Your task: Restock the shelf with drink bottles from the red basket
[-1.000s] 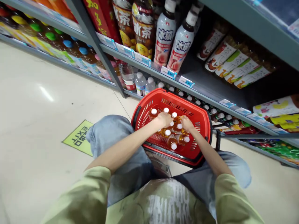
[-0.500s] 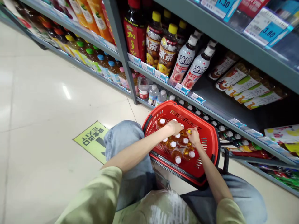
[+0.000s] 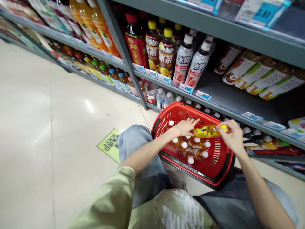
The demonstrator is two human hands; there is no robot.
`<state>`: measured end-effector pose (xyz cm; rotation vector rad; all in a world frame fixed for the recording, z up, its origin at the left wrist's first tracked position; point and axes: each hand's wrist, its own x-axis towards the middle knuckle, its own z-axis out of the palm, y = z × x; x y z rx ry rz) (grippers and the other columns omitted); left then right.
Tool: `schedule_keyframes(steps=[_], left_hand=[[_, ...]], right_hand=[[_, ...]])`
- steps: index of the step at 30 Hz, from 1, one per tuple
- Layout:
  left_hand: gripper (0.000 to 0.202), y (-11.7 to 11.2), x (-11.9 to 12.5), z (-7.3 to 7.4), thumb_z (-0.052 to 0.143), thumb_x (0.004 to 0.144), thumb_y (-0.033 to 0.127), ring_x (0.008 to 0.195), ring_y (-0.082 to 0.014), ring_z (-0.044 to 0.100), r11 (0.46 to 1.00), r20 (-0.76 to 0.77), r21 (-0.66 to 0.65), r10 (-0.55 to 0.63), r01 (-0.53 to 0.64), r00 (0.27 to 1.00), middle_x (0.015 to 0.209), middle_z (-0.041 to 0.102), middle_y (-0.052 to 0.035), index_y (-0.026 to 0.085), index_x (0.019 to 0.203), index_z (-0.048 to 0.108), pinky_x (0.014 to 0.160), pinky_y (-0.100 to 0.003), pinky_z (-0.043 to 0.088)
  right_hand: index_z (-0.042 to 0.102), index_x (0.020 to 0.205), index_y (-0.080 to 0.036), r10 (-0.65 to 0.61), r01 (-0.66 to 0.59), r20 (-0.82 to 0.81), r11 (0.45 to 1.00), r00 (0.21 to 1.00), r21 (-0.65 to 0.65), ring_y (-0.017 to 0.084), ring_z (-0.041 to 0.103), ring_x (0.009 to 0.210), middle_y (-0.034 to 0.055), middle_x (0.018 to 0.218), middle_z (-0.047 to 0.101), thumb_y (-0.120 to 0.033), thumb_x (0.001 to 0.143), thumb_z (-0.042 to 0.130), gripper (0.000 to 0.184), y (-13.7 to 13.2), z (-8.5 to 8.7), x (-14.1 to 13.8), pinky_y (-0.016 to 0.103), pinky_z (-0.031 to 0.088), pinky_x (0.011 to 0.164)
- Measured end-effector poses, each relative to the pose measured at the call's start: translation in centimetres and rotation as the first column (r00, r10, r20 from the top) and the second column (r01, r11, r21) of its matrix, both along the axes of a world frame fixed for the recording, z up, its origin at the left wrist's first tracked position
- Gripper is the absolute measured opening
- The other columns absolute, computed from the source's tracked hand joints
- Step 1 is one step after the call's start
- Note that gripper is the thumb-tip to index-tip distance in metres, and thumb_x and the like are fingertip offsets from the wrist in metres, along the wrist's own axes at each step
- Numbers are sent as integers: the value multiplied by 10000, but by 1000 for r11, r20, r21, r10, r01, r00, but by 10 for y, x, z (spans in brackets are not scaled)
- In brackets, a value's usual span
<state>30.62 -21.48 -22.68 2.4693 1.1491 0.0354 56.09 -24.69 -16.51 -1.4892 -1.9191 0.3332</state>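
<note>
A red shopping basket (image 3: 220, 168) stands on the floor in front of my knees, with several white-capped amber drink bottles (image 3: 190, 152) standing in it. My right hand (image 3: 232, 138) grips a yellow-capped bottle of golden drink (image 3: 208, 131) near its cap and holds it sideways above the basket. My left hand (image 3: 186, 126) rests over the bottles at the back of the basket, fingers stretched out and touching the base end of the lifted bottle.
Grey shelves (image 3: 214, 92) run along the right, stocked with tall tea bottles (image 3: 166, 52) and white bottles (image 3: 183, 60). Small bottles line the bottom shelf (image 3: 164, 97). A yellow-green floor sticker (image 3: 111, 144) lies left of my knee on the pale tile floor.
My right hand has lifted a yellow-capped bottle out of the basket and swung it to the right. My left hand has opened its fingers. The view has tilted up toward the shelves.
</note>
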Motion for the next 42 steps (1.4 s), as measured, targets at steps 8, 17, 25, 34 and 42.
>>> schedule_keyframes(steps=[8, 17, 25, 34, 42], left_hand=[[881, -3, 27, -13, 819, 682, 236, 1291, -292, 605, 995, 706, -101, 64, 12, 705, 1466, 575, -151, 203, 1484, 458, 1113, -446, 477], [696, -20, 38, 6, 808, 647, 225, 1114, -241, 683, 965, 895, -180, 242, -193, 374, 1269, 671, -96, 187, 1300, 570, 981, -371, 554], [716, -25, 30, 3, 829, 630, 214, 1135, -236, 663, 953, 885, -227, 288, -201, 366, 1262, 659, -83, 199, 1294, 562, 974, -355, 544], [664, -23, 30, 8, 868, 654, 442, 854, -178, 685, 890, 849, -441, 456, -117, 267, 1114, 666, -55, 212, 1193, 556, 723, -297, 576], [634, -27, 36, 6, 705, 763, 670, 428, -124, 563, 669, 677, -735, 714, 110, 181, 711, 652, 9, 190, 1132, 520, 393, -243, 433]], right_hand=[[694, 680, -193, -197, 131, -728, 980, 656, -148, 46, 350, 409, 7, 812, 605, -302, 653, 811, 162, 5, 34, 17, 218, 239, 283], [554, 626, -173, -414, 156, -888, 908, 202, -388, 13, 265, 434, -91, 546, 398, -181, 597, 793, 241, 27, 33, 33, 104, 160, 316], [605, 679, -158, -409, 88, -880, 912, 243, -400, 16, 272, 459, -85, 563, 424, -174, 619, 789, 193, 23, 33, 24, 111, 186, 337], [640, 700, -157, -374, 75, -872, 926, 317, -370, 34, 263, 466, -77, 543, 420, -295, 645, 835, 245, 21, 35, 23, 146, 172, 362], [517, 638, -196, -376, 73, -845, 923, 379, -378, 44, 258, 465, -89, 536, 364, -354, 642, 857, 376, 20, 33, 20, 157, 197, 368]])
